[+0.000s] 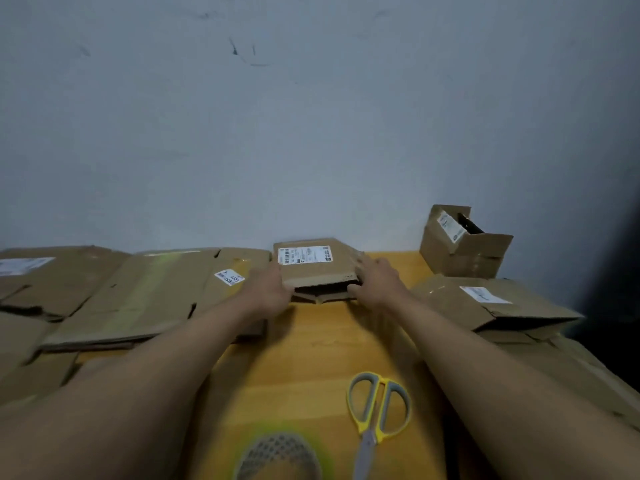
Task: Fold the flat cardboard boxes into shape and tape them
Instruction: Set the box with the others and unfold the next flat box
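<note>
A yellow wooden worktop (pixel 311 344) fills the lower middle of the frame. Scissors (pixel 377 414) with grey and yellow handles lie on it at lower right, blades pointing toward the bottom edge. A grey mesh object (pixel 277 455) sits blurred at the bottom edge. A scuffed pale wall (pixel 311 116) covers the upper half.

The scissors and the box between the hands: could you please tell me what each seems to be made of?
The scissors: handles look like matte plastic, yellow with grey inner grips; the blades appear metal, though they are blurred. The box: brown corrugated cardboard, dull and unprinted, with layered flap edges showing at its open front and a white paper shipping label stuck on top.
</note>
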